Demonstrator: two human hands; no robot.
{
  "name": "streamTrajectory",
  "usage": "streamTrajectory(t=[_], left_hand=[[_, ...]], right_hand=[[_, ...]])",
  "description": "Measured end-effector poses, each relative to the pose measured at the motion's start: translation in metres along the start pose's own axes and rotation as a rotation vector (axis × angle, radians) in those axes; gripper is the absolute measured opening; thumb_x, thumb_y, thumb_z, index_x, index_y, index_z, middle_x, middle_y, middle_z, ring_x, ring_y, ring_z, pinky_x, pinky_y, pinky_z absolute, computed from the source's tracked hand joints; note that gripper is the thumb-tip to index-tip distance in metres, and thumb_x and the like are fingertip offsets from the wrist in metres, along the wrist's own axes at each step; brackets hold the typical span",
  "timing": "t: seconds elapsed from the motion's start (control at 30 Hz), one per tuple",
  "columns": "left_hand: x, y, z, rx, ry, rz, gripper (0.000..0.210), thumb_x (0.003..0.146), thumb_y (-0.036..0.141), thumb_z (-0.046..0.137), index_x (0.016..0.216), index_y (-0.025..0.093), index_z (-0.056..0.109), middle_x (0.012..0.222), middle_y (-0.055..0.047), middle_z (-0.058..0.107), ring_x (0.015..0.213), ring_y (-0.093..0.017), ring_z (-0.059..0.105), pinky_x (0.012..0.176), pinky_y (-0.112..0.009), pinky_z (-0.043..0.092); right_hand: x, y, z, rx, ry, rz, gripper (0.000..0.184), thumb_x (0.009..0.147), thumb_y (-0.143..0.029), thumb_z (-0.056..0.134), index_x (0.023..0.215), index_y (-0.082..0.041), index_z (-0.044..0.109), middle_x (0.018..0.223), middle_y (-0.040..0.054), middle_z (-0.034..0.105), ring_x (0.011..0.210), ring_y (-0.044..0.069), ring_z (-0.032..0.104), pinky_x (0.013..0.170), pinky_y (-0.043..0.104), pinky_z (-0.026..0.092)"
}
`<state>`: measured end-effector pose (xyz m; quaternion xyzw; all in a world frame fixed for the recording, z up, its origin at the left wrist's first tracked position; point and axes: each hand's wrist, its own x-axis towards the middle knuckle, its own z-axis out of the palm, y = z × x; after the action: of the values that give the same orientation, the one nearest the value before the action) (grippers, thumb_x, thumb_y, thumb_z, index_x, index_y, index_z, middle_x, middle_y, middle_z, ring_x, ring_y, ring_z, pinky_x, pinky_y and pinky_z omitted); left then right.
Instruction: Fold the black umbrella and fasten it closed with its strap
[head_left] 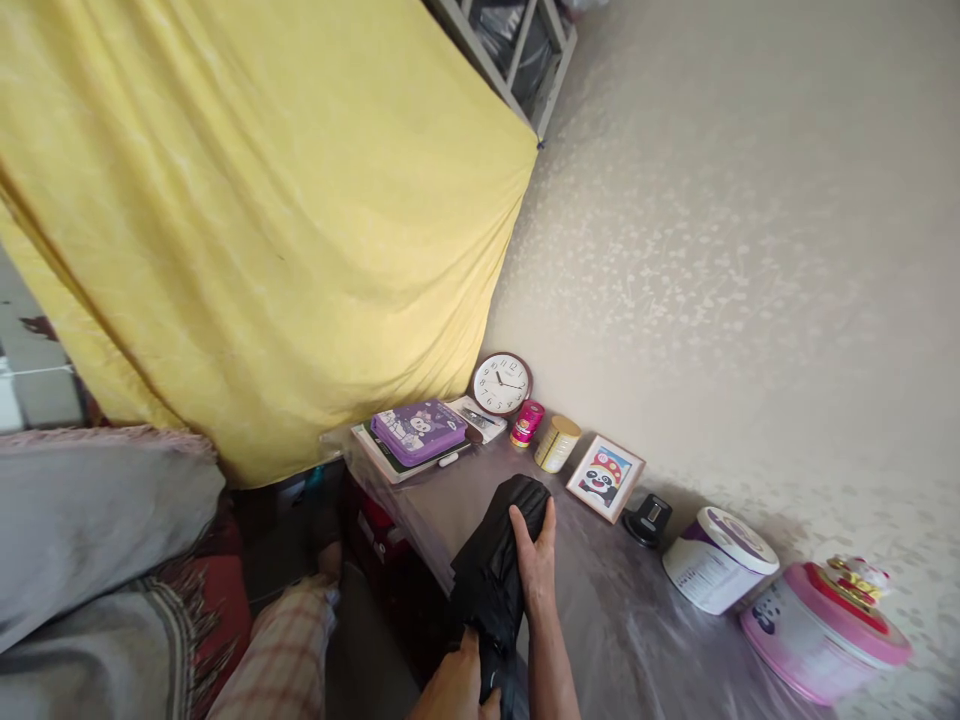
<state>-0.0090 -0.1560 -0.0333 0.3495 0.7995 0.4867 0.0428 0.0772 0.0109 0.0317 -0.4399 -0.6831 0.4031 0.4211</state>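
Observation:
A black folded umbrella (491,560) slants up and away from me above the table's near edge, its fabric loosely bunched. Near its far end, my right hand (537,562) grips the right side, thumb on top and fingers curling around the edge. Lower down, at the bottom of the view, my left hand (454,685) is closed around the near end of the umbrella. Part of the left hand and the umbrella's lowest end are cut off by the frame.
Along the wall on the table (600,620) stand a clock (502,384), a pink can (527,424), a yellow-lidded tin (557,444), a panda picture (604,477), a black object (648,520), a white tub (718,560) and a pink container (817,630). A purple case (418,432) lies at the corner.

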Motion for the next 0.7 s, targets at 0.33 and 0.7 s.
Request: streamTrajectory(t=[0.33,0.7], left_hand=[[-0.033,0.024,-0.005,-0.278,-0.507,-0.197,0.034,0.086,0.035,0.053,0.114,0.017,0.051,0.115,-0.006,0.054,0.097,-0.019,0.056,0.082,-0.039,0.048],[-0.057,0.034,0.005,-0.642,-0.728,-0.337,0.039,0.085,0.053,0.043,0.092,0.020,0.063,0.064,-0.003,0.061,0.064,-0.016,0.060,0.059,-0.030,0.049]], right_hand=[[-0.014,-0.007,0.019,0.383,0.034,0.237,0.098,0.055,-0.047,0.074,0.139,-0.026,0.028,0.126,0.0059,0.054,0.111,0.025,0.053,0.092,0.034,0.044],[-0.025,-0.008,0.016,0.769,-0.062,0.378,0.087,0.057,-0.040,0.075,0.135,-0.029,0.036,0.099,0.0003,0.068,0.090,0.023,0.064,0.076,0.034,0.052]])
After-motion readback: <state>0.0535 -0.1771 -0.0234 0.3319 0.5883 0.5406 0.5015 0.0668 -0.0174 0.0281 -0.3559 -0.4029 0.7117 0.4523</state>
